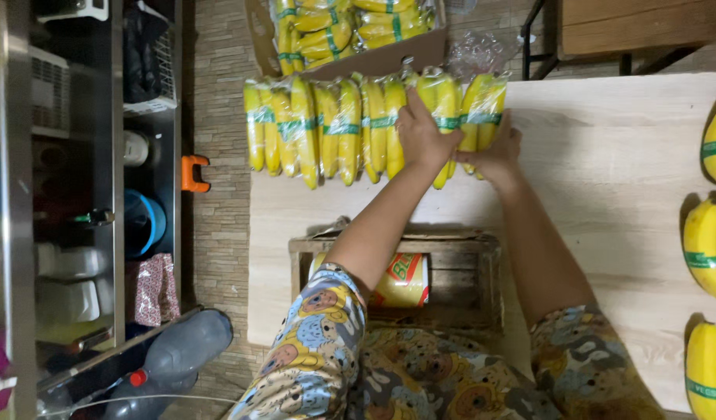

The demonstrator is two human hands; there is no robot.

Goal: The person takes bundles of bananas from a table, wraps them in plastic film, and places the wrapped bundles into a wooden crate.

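Both hands are gripping one bagged banana bunch (459, 117) at the far tabletop (607, 155) edge: left hand (424, 136) clasping its left side, right hand (498, 152) its right

Pale wood table (607, 140) carries a row of bagged banana bunches (334, 128) along its far edge, more banded bunches (708, 241) at the right edge, w/ a wooden crate (459, 276) on the near side

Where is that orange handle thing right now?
The orange handle lies on the tiled floor, left of the wooden table, just beyond its left edge and near the row of bagged bananas.
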